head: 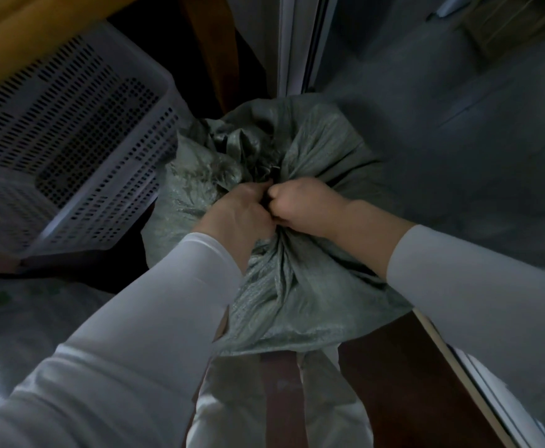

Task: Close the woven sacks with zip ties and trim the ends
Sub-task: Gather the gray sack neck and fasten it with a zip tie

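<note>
Head view, dim light, some blur. Both arms reach forward and down from the bottom corners, pale long sleeves [141, 318] down to the wrists. Left hand [242, 215] comes in from lower left, back of hand up, fingers curled under and away from the camera, fist-like on the gathered neck of the sack [297, 279]. Right hand [300, 208] comes from the right, wrist bent, knuckles facing left, also balled tight. The two fists touch, knuckle to knuckle, at the bunched fabric. Left grip: pressed together, clamped on the sack neck. Right grip: pressed together on the same bunch, right beside the left. A small dark bit shows between the fists; cannot tell if it is a zip tie.

Sack is grey-green woven plastic, centre frame, directly under the hands. Loose mouth fabric fans out above the fists, crumpled. Body of the sack bulges below and to the right, creases running into the pinch point. It stands just in front of the person's legs.

White perforated basket [67, 137] at upper left, tilted, just beside the sack. Grey floor [458, 124] on the right. No readable writing, brand or label anywhere.
</note>
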A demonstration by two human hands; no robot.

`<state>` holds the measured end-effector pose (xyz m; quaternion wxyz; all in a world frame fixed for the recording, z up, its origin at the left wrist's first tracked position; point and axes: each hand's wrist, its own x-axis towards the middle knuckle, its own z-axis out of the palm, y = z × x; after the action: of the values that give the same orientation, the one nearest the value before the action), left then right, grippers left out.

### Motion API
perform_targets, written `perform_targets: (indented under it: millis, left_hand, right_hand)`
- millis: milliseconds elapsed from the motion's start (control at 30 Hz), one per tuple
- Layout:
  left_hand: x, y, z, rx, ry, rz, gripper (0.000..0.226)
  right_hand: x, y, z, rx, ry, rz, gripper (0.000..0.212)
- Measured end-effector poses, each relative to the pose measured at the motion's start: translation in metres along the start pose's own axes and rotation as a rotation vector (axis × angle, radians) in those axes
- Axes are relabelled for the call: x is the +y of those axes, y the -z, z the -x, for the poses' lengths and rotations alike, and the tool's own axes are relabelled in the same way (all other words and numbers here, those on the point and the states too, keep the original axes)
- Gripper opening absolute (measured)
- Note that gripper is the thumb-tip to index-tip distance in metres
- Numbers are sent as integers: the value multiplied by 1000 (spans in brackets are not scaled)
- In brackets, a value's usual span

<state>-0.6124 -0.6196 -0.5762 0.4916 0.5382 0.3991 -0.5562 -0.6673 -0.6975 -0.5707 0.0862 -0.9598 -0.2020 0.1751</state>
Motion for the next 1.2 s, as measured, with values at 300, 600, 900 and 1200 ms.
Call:
perform_targets:
  millis: [300, 600, 900, 1200]
  left_hand:
    - [-9, 13, 8, 18, -175, -22, 17]
    - [1, 14, -2, -30, -223, -39, 16]
    - [-12, 15, -17, 11, -338, -11, 40]
    - [-1, 21, -5, 130, -359, -475, 26]
  right_hand:
    - [12, -3, 14, 68, -385, -523, 18]
    - [9, -9, 2, 162, -699, -550, 24]
    - [20, -7, -2, 157, -771, -610, 23]
    - [12, -6, -12, 150, -791, -503, 15]
